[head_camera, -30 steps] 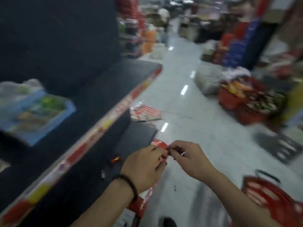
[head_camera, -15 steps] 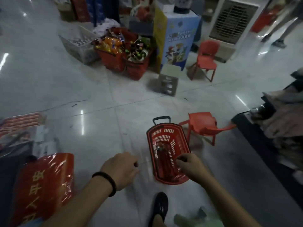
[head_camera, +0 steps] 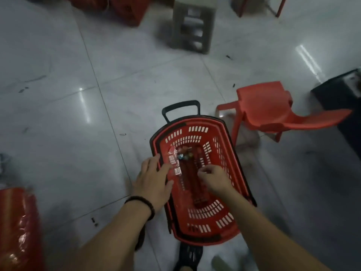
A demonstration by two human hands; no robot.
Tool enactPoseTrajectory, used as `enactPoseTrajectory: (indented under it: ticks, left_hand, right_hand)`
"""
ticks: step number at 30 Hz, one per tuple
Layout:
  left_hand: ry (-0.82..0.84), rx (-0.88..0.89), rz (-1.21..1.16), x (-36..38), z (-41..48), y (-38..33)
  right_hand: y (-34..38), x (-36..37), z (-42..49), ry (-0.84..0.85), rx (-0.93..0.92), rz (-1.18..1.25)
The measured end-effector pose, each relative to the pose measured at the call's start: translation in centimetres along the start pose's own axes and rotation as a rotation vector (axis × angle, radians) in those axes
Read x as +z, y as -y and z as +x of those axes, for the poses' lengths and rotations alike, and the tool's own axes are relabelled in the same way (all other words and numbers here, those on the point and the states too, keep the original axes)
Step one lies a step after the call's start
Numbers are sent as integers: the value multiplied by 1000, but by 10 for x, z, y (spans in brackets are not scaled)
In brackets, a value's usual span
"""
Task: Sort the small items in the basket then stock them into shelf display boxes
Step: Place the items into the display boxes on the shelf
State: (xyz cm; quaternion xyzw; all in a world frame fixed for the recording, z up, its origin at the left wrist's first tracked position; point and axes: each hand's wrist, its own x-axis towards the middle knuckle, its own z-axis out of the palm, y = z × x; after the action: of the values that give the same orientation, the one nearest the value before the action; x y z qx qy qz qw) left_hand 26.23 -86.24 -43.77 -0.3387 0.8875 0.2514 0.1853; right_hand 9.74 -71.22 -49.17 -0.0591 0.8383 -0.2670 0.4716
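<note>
The small items (head_camera: pixel 184 156) in the basket (head_camera: pixel 230 229) are too small and dim to tell apart, and the curled fingers of the right hand (head_camera: pixel 214 178) hide whether they pinch anything. The picture's edges cut off the red wrapped pack (head_camera: pixel 18 227) at left, the blurred grey stool (head_camera: pixel 192 26) at top — and the black shoe (head_camera: pixel 188 255) below.

Basket (head_camera: pixel 195 122) on floor (head_camera: pixel 78 133) straight ahead, chair (head_camera: pixel 273 112) just beside its far right corner, stool (head_camera: pixel 192 26) well behind. Packet strip (head_camera: pixel 173 161) lies in the basket against the left wall, small items (head_camera: pixel 184 156) right of its far end. Left hand (head_camera: pixel 154 182) over the left rim, right hand (head_camera: pixel 214 177) inside the basket, wrapped bundle (head_camera: pixel 17 227) far left.
</note>
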Motion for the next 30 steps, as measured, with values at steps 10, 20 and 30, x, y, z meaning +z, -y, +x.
enactPoseTrajectory:
  ticks: [10, 20, 30]
  left_hand:
    - [-305, -124, -260, 137, 95, 55]
    - [-432, -16, -398, 159, 99, 59]
    - [-445, 46, -457, 160, 99, 64]
  right_hand:
    - [-74, 154, 193, 58, 95, -16]
    - [-112, 222, 232, 19, 194, 59]
    - [-125, 229, 256, -91, 337, 404]
